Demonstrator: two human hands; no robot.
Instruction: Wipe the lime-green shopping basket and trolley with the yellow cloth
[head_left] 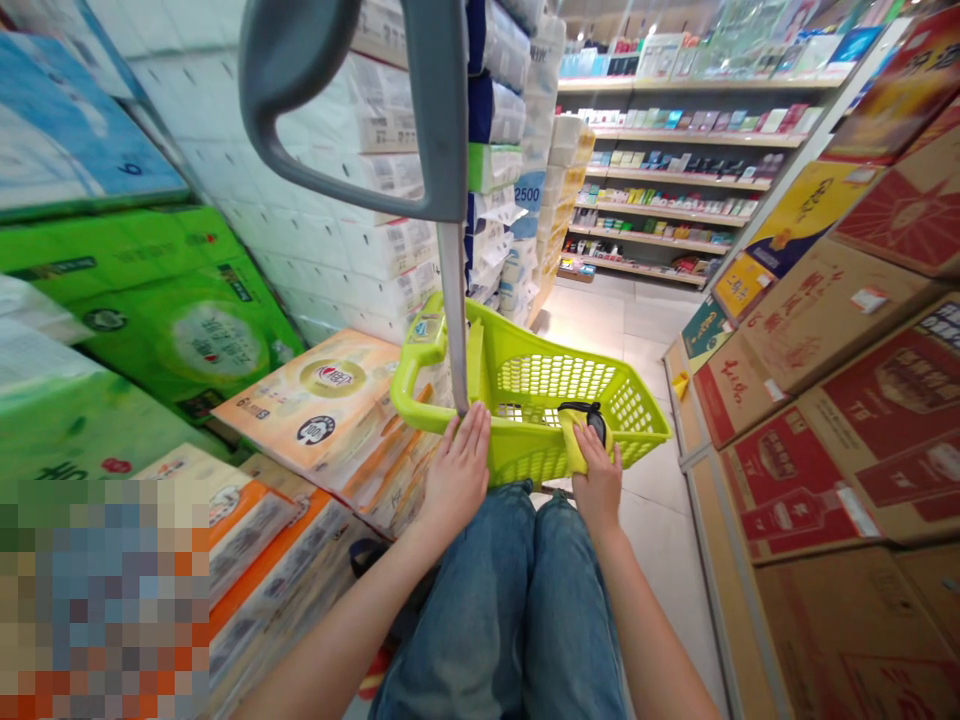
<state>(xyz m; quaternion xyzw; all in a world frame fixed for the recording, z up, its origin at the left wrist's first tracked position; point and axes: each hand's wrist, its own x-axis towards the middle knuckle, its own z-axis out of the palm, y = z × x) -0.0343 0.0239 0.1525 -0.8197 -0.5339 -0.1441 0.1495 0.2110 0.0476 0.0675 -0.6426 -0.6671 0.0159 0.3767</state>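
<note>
A lime-green shopping basket (517, 462) with slotted walls stands in front of my knees, its long grey pull handle (442, 110) rising upright. My left hand (461, 460) lies with fingers stretched out against the basket's near rim, close to the foot of that handle. At the same rim, farther right, my right hand (598, 485) grips a small yellow pouch-like item (573, 445) with black trim. The item overlaps the rim, and my fingers cover part of it. Slots of the basket floor show beyond it.
Tissue packs (322, 390) are stacked on the left, beside a tall wall of white paper packs (390, 180). Cardboard cartons (795, 470) line the right side. Tiled floor (652, 560) runs between them towards shelves of small boxes (675, 180) at the back.
</note>
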